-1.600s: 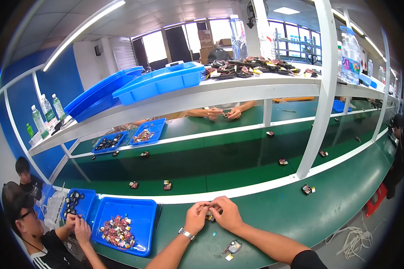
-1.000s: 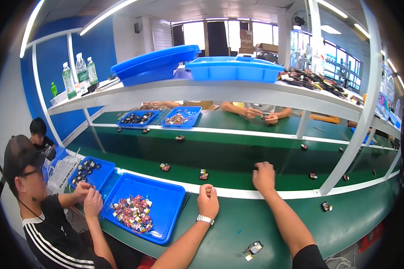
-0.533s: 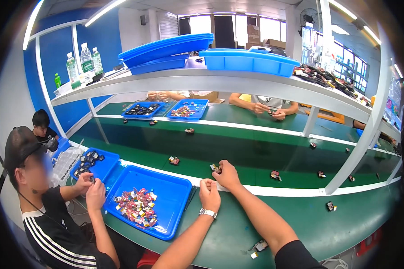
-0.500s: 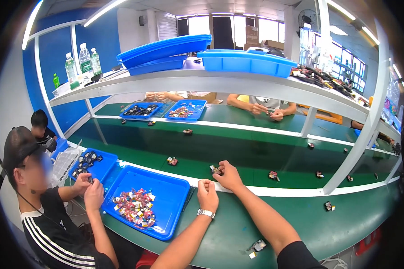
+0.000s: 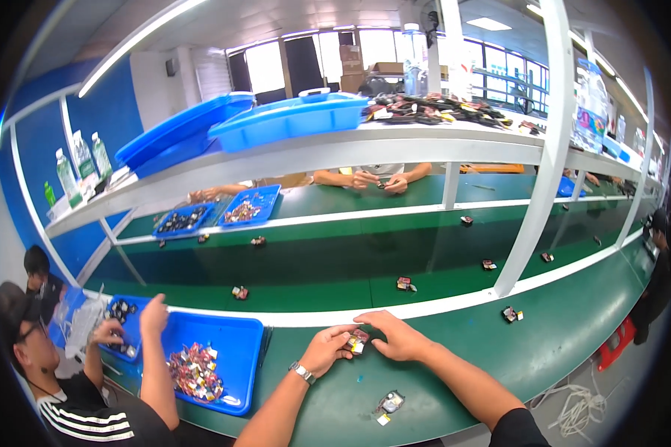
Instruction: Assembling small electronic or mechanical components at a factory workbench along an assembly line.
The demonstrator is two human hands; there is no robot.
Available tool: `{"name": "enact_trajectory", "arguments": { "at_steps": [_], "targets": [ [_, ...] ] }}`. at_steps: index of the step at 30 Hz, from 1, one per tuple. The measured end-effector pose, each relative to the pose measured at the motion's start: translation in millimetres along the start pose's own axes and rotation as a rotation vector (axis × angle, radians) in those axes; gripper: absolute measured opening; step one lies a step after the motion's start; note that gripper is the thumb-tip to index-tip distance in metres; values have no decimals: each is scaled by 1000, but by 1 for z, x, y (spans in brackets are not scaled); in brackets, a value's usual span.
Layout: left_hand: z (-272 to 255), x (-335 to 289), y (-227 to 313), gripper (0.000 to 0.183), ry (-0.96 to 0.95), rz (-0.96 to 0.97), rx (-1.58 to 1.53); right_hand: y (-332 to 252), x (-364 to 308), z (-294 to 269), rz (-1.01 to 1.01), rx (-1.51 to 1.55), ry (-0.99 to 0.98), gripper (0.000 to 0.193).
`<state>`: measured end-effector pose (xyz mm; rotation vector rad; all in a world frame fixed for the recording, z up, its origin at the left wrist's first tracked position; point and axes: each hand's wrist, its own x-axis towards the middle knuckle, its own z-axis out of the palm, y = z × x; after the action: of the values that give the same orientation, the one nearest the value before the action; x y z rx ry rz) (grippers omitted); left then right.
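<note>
1. Right hand [image 5: 397,339] has come back from the green belt [image 5: 320,290] to meet the left hand [image 5: 325,353] over the near surface [image 5: 574,305]
2. Left fingertips grasp the small module [image 5: 358,343], between both hands
3. Right thumb and fingers are parted, not gripping; contact is unclear
4. Best to pinch lightly by the edges, leaving its face uncovered
5. Both forearms angle inward

Factory assembly workshop, long green workbench [image 5: 566,302], blue trays [image 5: 235,335], piled small parts [image 5: 195,372], co-workers [image 5: 74,406] alongside
</note>
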<state>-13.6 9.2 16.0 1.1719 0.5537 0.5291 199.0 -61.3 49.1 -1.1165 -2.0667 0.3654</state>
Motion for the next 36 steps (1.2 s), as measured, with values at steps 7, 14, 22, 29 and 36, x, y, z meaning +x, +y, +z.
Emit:
{"name": "enact_trajectory", "arguments": {
  "at_steps": [7,14,22,29,36],
  "targets": [
    [8,0,-2,47,73,80,-86,-19,-2,37,238,-193,343,35],
    [9,1,0,40,137,90,-84,-13,-3,33,33,-344,377,23],
    [8,1,-2,38,161,83,-77,-6,-1,30,-57,-318,323,22],
    [13,-1,-2,37,173,91,-41,-7,-2,26,-74,-356,231,25],
    [16,1,-2,37,165,65,23,4,-3,22,-110,-275,152,20]
  ]
}}
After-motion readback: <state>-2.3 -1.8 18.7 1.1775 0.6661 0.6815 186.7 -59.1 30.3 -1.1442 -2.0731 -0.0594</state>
